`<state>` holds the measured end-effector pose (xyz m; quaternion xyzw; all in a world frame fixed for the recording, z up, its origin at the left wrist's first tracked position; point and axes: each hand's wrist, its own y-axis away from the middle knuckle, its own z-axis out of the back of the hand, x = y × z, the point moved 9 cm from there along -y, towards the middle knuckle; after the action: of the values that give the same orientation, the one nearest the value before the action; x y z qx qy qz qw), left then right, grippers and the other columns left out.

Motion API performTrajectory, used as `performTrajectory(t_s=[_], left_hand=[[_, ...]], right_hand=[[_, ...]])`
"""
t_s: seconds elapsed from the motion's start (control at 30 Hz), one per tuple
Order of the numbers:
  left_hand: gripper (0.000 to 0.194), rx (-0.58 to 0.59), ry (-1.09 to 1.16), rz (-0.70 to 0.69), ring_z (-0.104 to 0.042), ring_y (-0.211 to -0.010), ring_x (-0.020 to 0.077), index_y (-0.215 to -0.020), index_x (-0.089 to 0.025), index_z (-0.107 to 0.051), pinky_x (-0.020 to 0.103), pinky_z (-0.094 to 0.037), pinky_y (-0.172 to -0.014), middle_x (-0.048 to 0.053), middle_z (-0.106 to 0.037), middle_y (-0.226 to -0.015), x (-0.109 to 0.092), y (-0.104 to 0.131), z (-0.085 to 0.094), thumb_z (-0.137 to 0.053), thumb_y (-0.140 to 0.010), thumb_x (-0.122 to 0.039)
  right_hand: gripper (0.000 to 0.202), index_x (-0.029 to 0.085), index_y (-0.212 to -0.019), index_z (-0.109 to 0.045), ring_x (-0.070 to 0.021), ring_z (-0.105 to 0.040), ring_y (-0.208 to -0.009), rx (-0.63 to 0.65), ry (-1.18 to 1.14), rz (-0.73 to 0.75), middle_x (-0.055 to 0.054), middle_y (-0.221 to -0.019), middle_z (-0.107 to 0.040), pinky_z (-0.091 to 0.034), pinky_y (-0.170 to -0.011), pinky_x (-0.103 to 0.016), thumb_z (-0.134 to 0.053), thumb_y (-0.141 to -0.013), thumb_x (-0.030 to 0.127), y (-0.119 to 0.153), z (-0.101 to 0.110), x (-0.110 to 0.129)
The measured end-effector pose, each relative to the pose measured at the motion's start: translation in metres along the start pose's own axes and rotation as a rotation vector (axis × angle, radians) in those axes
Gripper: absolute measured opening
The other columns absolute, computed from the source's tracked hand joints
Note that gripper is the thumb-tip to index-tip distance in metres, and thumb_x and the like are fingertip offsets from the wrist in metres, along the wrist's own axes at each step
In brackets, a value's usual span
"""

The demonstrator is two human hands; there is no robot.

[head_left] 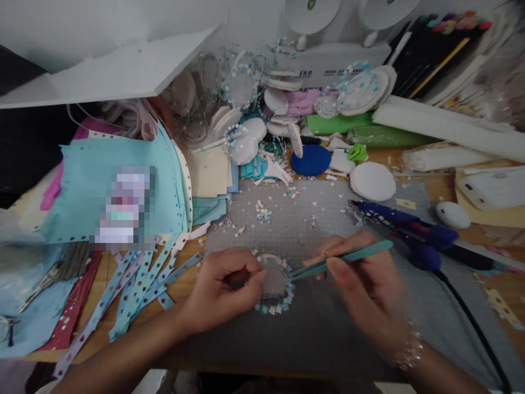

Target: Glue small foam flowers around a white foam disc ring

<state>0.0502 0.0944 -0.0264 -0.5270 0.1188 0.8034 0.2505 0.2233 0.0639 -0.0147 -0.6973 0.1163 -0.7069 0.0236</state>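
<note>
My left hand (232,284) pinches the left edge of a small round ring (274,309) trimmed with tiny blue and white flower pieces. Inside the ring is a plain grey round area. Teal tweezers (356,253) are gripped in my right hand (361,279), their tips at the ring's right rim. Whether a flower piece is between the tips, I cannot tell. Loose tiny paper flowers (262,210) lie scattered on the grey cutting mat (320,345) beyond the ring.
A blue glue gun (394,219) with a black cord lies at right, near a white earbud (453,214) and a white disc (373,181). Punched paper strips (139,290) and teal sheets (82,191) cover the left side. Finished-looking flowered rings (241,82) crowd the back.
</note>
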Motion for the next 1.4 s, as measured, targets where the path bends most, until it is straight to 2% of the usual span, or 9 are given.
performTrajectory(t_s=[0.3,0.63,0.8,0.9,1.03,1.1,1.27,1.4], left_hand=[[0.024,-0.014,0.016,-0.020,-0.033,-0.046,0.0047,-0.060,-0.014,-0.054,0.018,-0.025,-0.043,-0.006,-0.043,-0.052,-0.003,0.000,0.000,-0.056,-0.083,-0.012],[0.024,-0.022,0.015,-0.039,-0.034,-0.047,0.0049,-0.060,-0.015,-0.053,0.018,-0.025,-0.044,-0.006,-0.043,-0.053,-0.005,0.000,0.002,-0.056,-0.083,-0.011],[0.024,-0.029,0.009,-0.029,-0.033,-0.046,0.0052,-0.058,-0.015,-0.053,0.018,-0.025,-0.043,-0.006,-0.042,-0.051,-0.004,0.000,0.002,-0.056,-0.082,-0.012],[0.025,-0.023,0.033,-0.015,-0.034,-0.046,0.0060,-0.059,-0.015,-0.053,0.019,-0.025,-0.043,-0.005,-0.043,-0.051,-0.001,0.000,0.002,-0.056,-0.083,-0.015],[0.026,-0.010,0.100,0.042,-0.036,-0.047,0.0075,-0.058,-0.015,-0.053,0.020,-0.027,-0.043,-0.003,-0.045,-0.052,0.004,0.001,0.002,-0.056,-0.084,-0.019],[0.027,-0.014,0.122,0.065,-0.037,-0.047,0.0080,-0.058,-0.015,-0.053,0.021,-0.028,-0.043,-0.002,-0.045,-0.051,0.004,0.001,0.004,-0.056,-0.084,-0.020],[0.029,0.035,0.095,0.100,-0.037,-0.046,0.0073,-0.060,-0.014,-0.059,0.019,-0.027,-0.042,-0.002,-0.048,-0.051,0.008,-0.001,-0.002,-0.057,-0.087,-0.023],[0.020,0.072,0.009,0.059,-0.045,-0.047,0.0075,-0.072,-0.014,-0.071,0.018,-0.031,-0.043,0.000,-0.060,-0.057,0.010,-0.004,-0.008,-0.063,-0.086,-0.026]], right_hand=[[0.005,0.031,-0.089,-0.064,-0.0161,-0.059,-0.063,-0.013,-0.117,-0.236,-0.003,-0.081,-0.060,-0.051,-0.054,-0.031,-0.059,-0.092,0.032,0.004,0.003,-0.028],[0.011,0.028,-0.085,-0.060,-0.0149,-0.057,-0.057,0.013,-0.066,-0.288,0.001,-0.066,-0.060,-0.047,-0.053,-0.030,-0.060,-0.091,0.037,0.005,-0.002,-0.033],[0.011,0.028,-0.085,-0.061,-0.0150,-0.056,-0.059,-0.008,-0.130,-0.302,0.001,-0.069,-0.060,-0.046,-0.054,-0.030,-0.060,-0.091,0.037,0.004,-0.001,-0.036],[0.011,0.029,-0.082,-0.064,-0.0155,-0.056,-0.060,-0.081,-0.177,-0.337,0.000,-0.069,-0.059,-0.045,-0.055,-0.031,-0.061,-0.090,0.036,0.002,0.004,-0.040],[0.011,0.027,-0.076,-0.065,-0.0151,-0.054,-0.060,-0.309,-0.264,-0.349,0.001,-0.070,-0.059,-0.045,-0.056,-0.031,-0.071,-0.081,0.034,-0.002,0.023,-0.043],[0.011,0.028,-0.075,-0.065,-0.0158,-0.054,-0.061,-0.376,-0.273,-0.319,0.001,-0.069,-0.058,-0.046,-0.058,-0.033,-0.073,-0.080,0.034,-0.004,0.030,-0.041],[0.008,0.028,-0.084,-0.064,-0.0159,-0.055,-0.067,-0.386,-0.175,-0.241,0.000,-0.079,-0.063,-0.045,-0.066,-0.034,-0.068,-0.085,0.034,-0.006,0.034,-0.039],[0.012,0.025,-0.087,-0.062,-0.0154,-0.057,-0.067,-0.391,-0.110,-0.221,-0.001,-0.086,-0.067,-0.046,-0.066,-0.034,-0.066,-0.086,0.036,-0.003,0.034,-0.040]])
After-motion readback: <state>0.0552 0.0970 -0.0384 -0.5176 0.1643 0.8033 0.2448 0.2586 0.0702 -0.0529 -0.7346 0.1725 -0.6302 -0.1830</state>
